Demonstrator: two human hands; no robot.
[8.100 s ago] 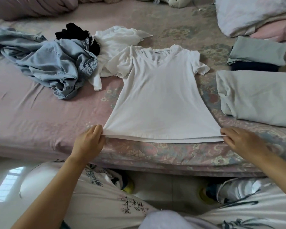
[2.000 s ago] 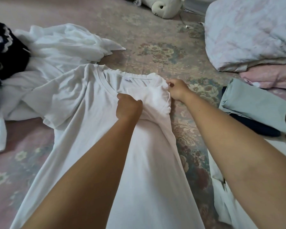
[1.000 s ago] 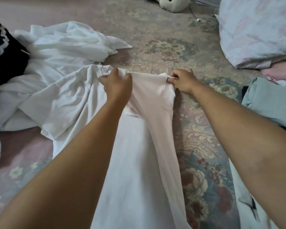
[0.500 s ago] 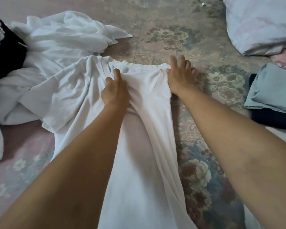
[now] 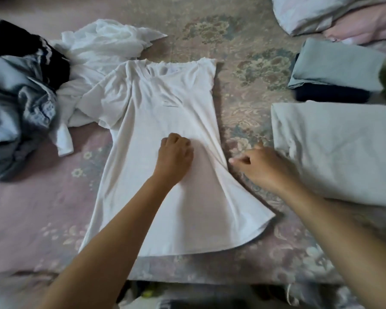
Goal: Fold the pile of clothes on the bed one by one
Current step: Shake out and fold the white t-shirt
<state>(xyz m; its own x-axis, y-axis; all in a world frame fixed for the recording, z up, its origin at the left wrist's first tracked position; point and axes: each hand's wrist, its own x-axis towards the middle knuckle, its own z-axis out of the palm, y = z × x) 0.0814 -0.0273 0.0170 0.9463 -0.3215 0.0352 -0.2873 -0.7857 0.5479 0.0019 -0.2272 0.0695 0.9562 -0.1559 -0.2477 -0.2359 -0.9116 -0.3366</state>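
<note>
A white T-shirt (image 5: pixel 143 186) lies face up on the bed, neck away from me, its right sleeve folded inward. My left hand (image 5: pixel 175 156) rests on the shirt's middle with curled fingers, and creases run out from it. My right hand (image 5: pixel 257 167) is at the shirt's right edge near the waist, thumb and forefinger pinched together at the cloth. The unfolded pile sits at the left: a crumpled white garment (image 5: pixel 103 44), a black one (image 5: pixel 20 44) and a denim one (image 5: pixel 11 117).
Folded clothes lie at the right: a large pale grey piece (image 5: pixel 339 150), and a grey-green piece (image 5: pixel 337 65) stacked on a dark navy one (image 5: pixel 330 94). Pillows (image 5: pixel 321 12) lie at the far right. The bed's near edge (image 5: pixel 187 273) runs below the shirt hem.
Both hands have drawn back from the shirt's collar and shoulder to its waist. The view has pulled back, and the folded right sleeve now lies flat.
</note>
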